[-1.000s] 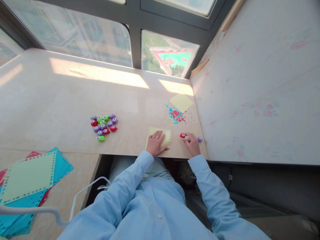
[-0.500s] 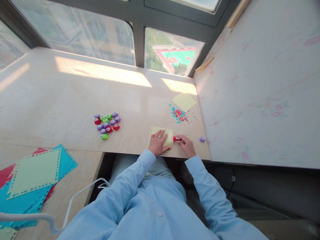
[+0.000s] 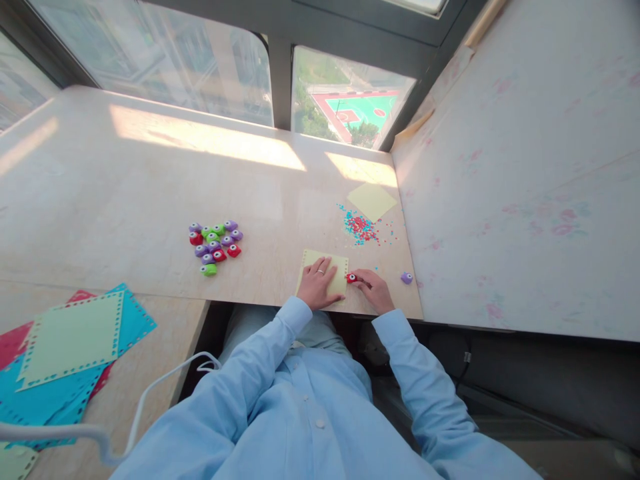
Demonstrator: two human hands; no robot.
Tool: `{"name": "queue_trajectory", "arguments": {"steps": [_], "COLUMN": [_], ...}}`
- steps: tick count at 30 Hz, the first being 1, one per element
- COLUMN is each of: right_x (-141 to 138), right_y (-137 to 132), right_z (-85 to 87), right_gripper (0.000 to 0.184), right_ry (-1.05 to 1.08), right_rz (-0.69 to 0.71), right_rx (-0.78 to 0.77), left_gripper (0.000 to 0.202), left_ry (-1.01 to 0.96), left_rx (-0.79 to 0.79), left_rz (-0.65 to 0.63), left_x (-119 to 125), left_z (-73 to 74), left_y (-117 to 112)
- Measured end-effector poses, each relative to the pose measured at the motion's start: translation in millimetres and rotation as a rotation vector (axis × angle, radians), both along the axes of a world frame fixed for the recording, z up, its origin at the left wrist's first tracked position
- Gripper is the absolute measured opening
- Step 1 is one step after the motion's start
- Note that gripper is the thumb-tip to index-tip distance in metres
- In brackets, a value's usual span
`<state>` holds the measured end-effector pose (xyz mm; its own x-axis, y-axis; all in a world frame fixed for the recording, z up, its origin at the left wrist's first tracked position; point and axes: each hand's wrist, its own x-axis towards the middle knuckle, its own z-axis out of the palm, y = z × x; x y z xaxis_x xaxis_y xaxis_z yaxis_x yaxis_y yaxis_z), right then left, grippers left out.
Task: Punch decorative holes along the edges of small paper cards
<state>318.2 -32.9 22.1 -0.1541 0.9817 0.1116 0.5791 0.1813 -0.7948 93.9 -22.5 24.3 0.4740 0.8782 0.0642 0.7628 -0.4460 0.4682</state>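
Note:
My left hand point(image 3: 317, 285) lies flat, fingers stretched out, on a small yellow paper square point(image 3: 327, 266) near the table's front edge. My right hand point(image 3: 374, 291) is closed on a small red punch point(image 3: 352, 278), held against the right edge of that paper. A purple punch point(image 3: 407, 277) lies loose on the table to the right of my right hand.
A cluster of several purple, green and red punches point(image 3: 215, 244) sits left of centre. Red and blue paper bits point(image 3: 361, 227) and another yellow square point(image 3: 372, 201) lie at the back right. Punched coloured sheets point(image 3: 70, 347) are stacked on the lower left surface. A wall point(image 3: 525, 167) stands right.
My right hand moved left with the red punch, from beside the purple punch to the paper's right edge. My left hand stayed flat on the paper.

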Motion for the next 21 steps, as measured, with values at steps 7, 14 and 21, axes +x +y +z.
{"name": "queue_trajectory", "arguments": {"steps": [7,14,21], "right_x": [8,-1,-14], "right_y": [6,5,-16], "right_z": [-4.5,0.3,6.6], "right_gripper": [0.023,0.021,0.021], "right_ry": [-0.031,-0.039,-0.046], "right_rz": [0.058,0.058,0.025], "right_rx": [0.006,0.007,0.005], "left_gripper": [0.091,0.090,0.088], "left_ry": [0.003,0.011,0.015], "left_rx": [-0.025,-0.024,-0.014], "left_rz": [-0.018,-0.017,-0.006], "left_x": [-1,-2,-1], "left_z": [-1.5,-0.1,1.4], "left_y": [1,1,0]}}
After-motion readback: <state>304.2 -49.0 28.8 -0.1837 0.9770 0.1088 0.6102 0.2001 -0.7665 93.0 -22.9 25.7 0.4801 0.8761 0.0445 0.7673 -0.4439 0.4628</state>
